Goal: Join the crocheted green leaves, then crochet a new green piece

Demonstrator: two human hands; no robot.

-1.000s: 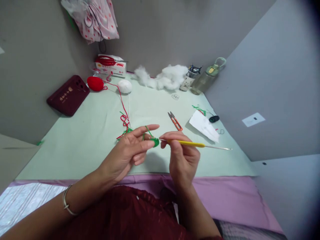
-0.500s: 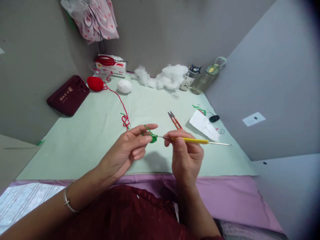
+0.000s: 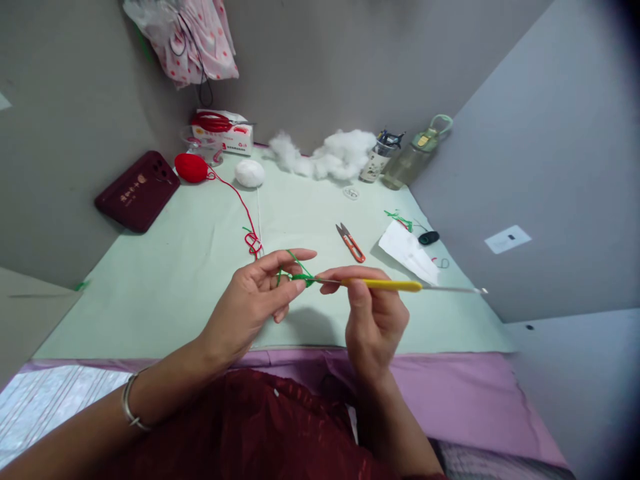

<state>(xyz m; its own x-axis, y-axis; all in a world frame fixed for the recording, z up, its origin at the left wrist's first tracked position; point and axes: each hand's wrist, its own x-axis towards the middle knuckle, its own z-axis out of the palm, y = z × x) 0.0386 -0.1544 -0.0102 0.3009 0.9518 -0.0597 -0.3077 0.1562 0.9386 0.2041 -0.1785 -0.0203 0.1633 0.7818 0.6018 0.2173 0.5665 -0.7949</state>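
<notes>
Between thumb and fingers, my left hand [image 3: 255, 290] pinches a small piece of green crochet work [image 3: 303, 279]. Green yarn [image 3: 299, 263] runs from it up over the raised index finger. My right hand [image 3: 375, 310] grips a crochet hook [image 3: 393, 285] by its yellow handle, closed around it. The hook's thin metal shaft reaches left to the green piece, where its tip is hidden in the stitches. Its other metal end sticks out to the right. Orange thread snips [image 3: 351, 243] lie on the table just beyond my right hand.
Red yarn [image 3: 191, 168] and a white yarn ball [image 3: 249, 173] stand at the back left near a dark red phone [image 3: 137, 192]. White stuffing [image 3: 345, 153], a pen cup [image 3: 376, 162] and a bottle [image 3: 413, 159] line the back. White paper [image 3: 407, 252] lies at right.
My right hand has turned slightly, its index finger moving left to the green piece. The hook's far end has shifted right. My left fingers have curled more, so the green piece looks flatter.
</notes>
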